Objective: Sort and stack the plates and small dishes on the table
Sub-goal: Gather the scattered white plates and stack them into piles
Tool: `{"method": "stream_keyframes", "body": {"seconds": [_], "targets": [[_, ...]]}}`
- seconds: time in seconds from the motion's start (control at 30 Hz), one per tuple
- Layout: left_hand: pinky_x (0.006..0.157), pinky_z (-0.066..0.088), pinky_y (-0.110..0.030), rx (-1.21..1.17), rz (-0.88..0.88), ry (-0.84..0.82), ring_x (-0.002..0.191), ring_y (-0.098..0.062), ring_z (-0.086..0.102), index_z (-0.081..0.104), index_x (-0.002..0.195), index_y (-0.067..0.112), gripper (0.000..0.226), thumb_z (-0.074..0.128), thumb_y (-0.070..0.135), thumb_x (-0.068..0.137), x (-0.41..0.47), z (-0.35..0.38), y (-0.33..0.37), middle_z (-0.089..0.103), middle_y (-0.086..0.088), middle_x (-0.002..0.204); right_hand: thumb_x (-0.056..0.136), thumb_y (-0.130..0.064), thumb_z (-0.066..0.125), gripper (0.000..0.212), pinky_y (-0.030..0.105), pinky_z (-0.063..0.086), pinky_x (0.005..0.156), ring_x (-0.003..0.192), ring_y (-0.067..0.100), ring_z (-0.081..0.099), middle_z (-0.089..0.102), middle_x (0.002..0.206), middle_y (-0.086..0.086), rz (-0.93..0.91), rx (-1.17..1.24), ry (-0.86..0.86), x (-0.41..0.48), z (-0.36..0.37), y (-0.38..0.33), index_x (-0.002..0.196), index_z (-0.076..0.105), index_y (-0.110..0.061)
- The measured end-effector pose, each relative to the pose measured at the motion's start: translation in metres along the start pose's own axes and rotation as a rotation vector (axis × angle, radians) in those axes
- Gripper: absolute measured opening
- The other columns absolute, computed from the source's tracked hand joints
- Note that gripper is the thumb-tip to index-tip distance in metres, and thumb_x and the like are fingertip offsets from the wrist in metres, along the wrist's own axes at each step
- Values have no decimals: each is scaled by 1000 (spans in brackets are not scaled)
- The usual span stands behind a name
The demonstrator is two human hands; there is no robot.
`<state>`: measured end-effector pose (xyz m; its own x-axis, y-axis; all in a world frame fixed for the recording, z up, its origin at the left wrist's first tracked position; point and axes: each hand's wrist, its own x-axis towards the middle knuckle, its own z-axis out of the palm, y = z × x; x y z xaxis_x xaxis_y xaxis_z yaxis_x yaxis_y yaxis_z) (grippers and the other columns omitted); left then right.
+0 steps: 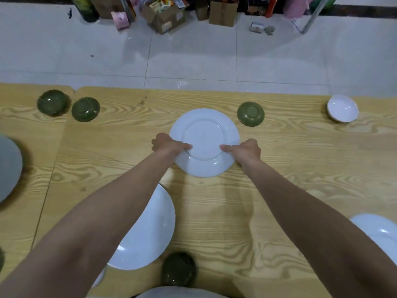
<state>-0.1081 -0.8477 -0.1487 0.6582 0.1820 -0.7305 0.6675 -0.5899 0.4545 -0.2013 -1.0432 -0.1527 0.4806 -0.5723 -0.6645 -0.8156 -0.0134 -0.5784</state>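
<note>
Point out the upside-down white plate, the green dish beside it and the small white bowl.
upside-down white plate (204,130), head view, flat underside.
green dish (250,114), head view, upturned base.
small white bowl (343,108), head view, inner hollow.

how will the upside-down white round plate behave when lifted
The white round plate looks like glazed ceramic: probably rigid, breakable, slippery. Face down, its shallow rim likely offers little purchase, so the left hand and right hand pinching opposite edges seems sensible.

left hand (166,145) + right hand (247,150) | grip upside-down white plate (204,134) | wooden table (300,151)
</note>
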Motion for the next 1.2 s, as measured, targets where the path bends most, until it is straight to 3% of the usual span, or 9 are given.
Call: {"method": "stream_keyframes", "body": {"seconds": [0.1,0.23,0.4,0.57,0.7,0.83,0.9,1.07,1.2], "targets": [[85,57,-48,-46,-29,-14,108,-34,60,56,115,-1,81,98,20,49,7,1,2,55,-15,127,52,-36,94,59,32,53,70,88,22,65,63,96,0,40,57,-2,6,3,-2,94,58,-12],[86,57,-47,-83,-58,-36,106,-35,62,56,113,-1,81,99,17,47,13,-3,5,56,-15,126,48,-29,95,55,31,54,68,82,19,65,64,91,-1,84,120,-18,12,3,-7,85,57,-13],[85,57,-46,-117,-68,-70,97,-33,64,58,109,-3,76,98,12,46,14,-7,4,62,-14,114,48,-25,95,54,39,59,79,85,23,67,67,93,3,104,149,-40,11,2,-5,85,60,-9],[56,50,-32,-207,-66,-114,72,-20,58,54,85,3,59,98,6,45,1,-14,5,60,-6,85,53,-20,94,54,40,59,82,90,24,68,70,100,6,106,197,-48,0,0,-6,96,65,-3],[51,42,-26,-232,53,-51,93,-24,57,50,108,4,75,96,8,49,-15,-18,3,57,-4,102,57,-13,91,54,30,54,65,86,15,64,64,100,0,24,285,-2,-16,-3,-10,96,54,-14],[68,47,-28,-218,268,30,98,-21,54,49,120,15,81,94,6,53,-33,-22,3,55,0,110,60,-8,88,67,38,55,86,101,20,63,62,116,1,-65,407,83,-36,-3,-14,111,48,-24],[75,48,-32,-209,329,76,97,-21,56,52,122,16,78,92,5,56,-43,-24,3,58,-1,108,62,-13,88,63,37,55,88,103,21,63,64,117,2,-105,464,109,-46,-4,-17,112,51,-26],[71,45,-28,-300,383,106,90,-19,60,58,121,22,45,67,5,81,-70,-31,-2,65,1,106,72,-55,78,49,37,54,90,100,16,63,64,108,-4,-118,787,56,-71,-7,-26,101,54,-24],[89,54,-35,-648,294,-9,78,-18,66,65,93,16,23,42,14,94,-87,-38,-6,66,0,97,86,-63,59,38,32,48,88,94,11,58,59,102,-7,-134,887,28,-89,-10,-24,92,54,-26]]}}
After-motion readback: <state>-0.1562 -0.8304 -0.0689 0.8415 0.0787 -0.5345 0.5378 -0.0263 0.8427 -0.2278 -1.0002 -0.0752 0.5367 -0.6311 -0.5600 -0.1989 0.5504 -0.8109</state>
